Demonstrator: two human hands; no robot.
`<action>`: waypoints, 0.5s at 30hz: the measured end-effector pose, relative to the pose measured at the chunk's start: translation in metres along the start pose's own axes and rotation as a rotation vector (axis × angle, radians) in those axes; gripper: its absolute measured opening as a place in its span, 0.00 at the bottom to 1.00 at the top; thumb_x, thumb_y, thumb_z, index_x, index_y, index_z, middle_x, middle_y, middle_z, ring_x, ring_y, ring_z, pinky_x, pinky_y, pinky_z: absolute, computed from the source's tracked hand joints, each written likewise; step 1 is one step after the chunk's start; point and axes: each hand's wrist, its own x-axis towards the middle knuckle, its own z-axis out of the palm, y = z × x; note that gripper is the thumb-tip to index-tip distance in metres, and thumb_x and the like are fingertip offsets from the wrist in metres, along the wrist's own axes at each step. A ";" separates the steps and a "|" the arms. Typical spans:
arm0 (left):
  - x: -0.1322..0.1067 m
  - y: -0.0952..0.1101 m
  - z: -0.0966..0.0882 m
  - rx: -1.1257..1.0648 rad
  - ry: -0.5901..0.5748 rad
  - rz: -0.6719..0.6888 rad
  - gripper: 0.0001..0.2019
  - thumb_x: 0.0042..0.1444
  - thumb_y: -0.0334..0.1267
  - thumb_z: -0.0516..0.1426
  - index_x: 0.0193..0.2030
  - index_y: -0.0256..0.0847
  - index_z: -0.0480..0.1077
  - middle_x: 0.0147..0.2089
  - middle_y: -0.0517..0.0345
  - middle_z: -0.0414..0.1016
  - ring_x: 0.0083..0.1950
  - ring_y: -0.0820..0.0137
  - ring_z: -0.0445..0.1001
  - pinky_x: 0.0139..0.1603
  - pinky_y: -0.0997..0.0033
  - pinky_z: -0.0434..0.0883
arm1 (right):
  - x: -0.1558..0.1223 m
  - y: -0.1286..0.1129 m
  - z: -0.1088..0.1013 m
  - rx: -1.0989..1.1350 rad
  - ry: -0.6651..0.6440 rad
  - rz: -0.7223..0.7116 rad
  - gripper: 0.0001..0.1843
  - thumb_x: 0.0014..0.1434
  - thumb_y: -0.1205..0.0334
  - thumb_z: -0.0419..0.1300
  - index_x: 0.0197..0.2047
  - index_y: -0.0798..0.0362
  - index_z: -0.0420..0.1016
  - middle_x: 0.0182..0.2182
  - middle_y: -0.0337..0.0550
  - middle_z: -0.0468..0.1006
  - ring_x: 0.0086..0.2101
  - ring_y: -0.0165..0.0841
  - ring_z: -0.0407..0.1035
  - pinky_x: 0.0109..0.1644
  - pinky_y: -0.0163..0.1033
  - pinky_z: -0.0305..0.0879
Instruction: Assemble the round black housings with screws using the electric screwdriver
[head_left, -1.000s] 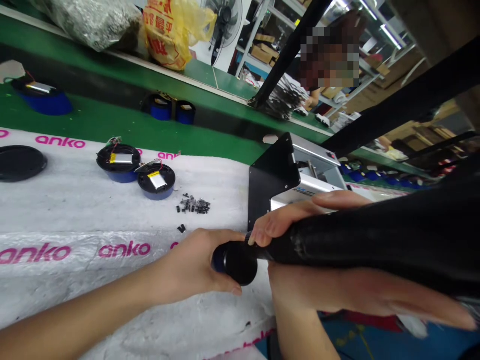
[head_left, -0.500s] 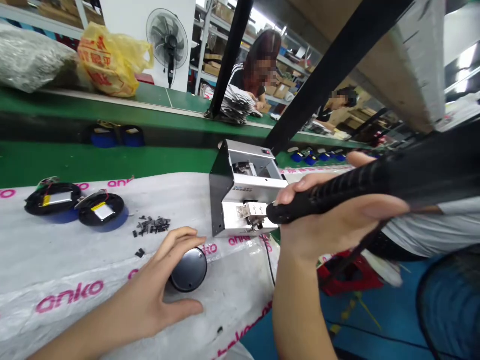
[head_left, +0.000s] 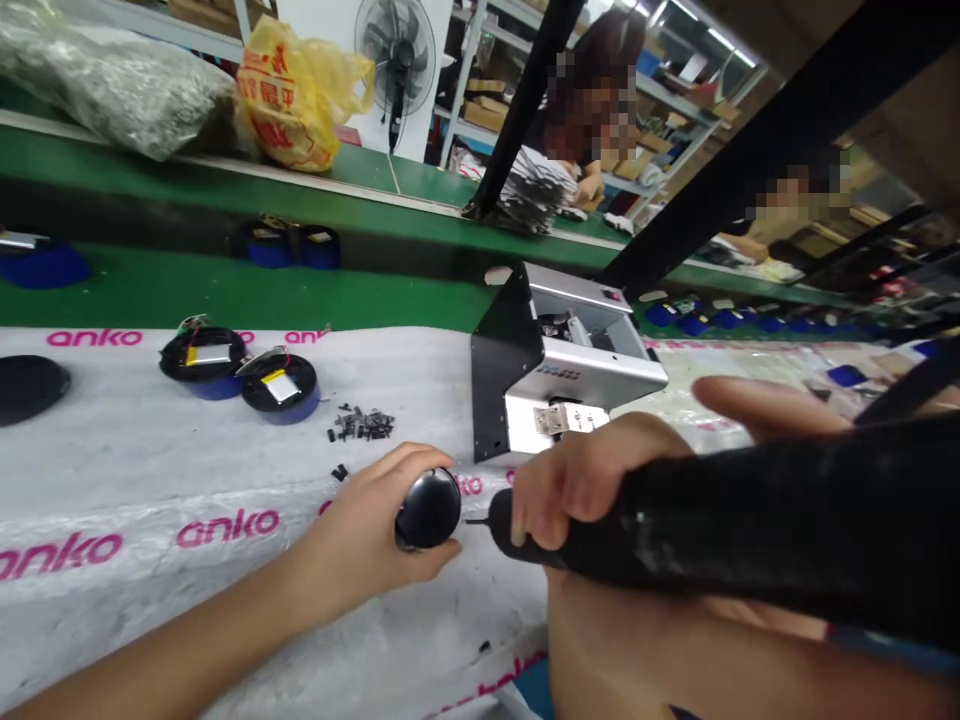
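My left hand curls around a small round black part resting on the white foam sheet. My right hand grips a long black electric screwdriver. Its thin bit points left, with the tip just right of the black part. A metal screw feeder box stands right behind the two hands.
Two open round units with batteries and a small pile of black bits lie left on the sheet. A black disc lies at the far left. Behind runs a green conveyor with blue units. Other people work across it.
The screwdriver has come down from the feeder box to the black part. My left hand has closed around the part and tilted it toward the bit.
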 end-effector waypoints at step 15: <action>0.001 -0.004 0.003 -0.056 -0.009 0.026 0.21 0.50 0.34 0.63 0.52 0.44 0.66 0.52 0.58 0.74 0.52 0.66 0.74 0.53 0.67 0.71 | 0.003 0.009 -0.004 0.179 -0.333 0.072 0.12 0.67 0.49 0.54 0.50 0.40 0.72 0.28 0.36 0.79 0.21 0.35 0.72 0.22 0.41 0.72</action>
